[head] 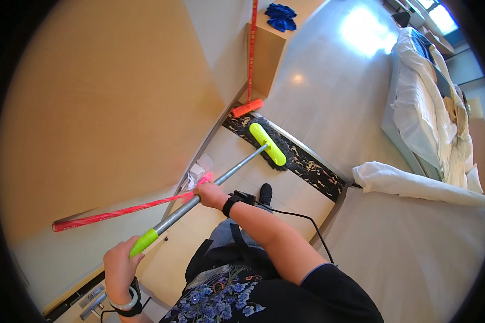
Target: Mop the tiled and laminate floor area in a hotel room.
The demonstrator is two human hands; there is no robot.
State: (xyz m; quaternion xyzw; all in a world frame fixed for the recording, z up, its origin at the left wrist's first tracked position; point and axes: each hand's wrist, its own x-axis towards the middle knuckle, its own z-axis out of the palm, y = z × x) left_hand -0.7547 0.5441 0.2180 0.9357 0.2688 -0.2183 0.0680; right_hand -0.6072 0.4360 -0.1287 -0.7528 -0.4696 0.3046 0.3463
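Observation:
A mop (268, 144) with a lime-green head, grey fringe and metal pole lies across a black patterned threshold strip. My left hand (122, 260) is closed around the green grip at the pole's upper end. Farther down, my right hand (212, 194) is wrapped around the metal shaft. A red-handled tool (121, 213) with a pink end runs to the left from beside my right hand; whether that hand touches it cannot be told. White crumpled paper or plastic (196, 173) sits on the floor by the wall, beyond the pink end.
An orange-headed push broom or squeegee (247, 108) stands against a wooden cabinet (262, 60) with a blue cloth (281, 17) on top. A bed with rumpled white bedding (424, 109) is at right. A white curtain or cloth roll (416, 183) hangs near the doorway. A door handle (93, 307) is lower left.

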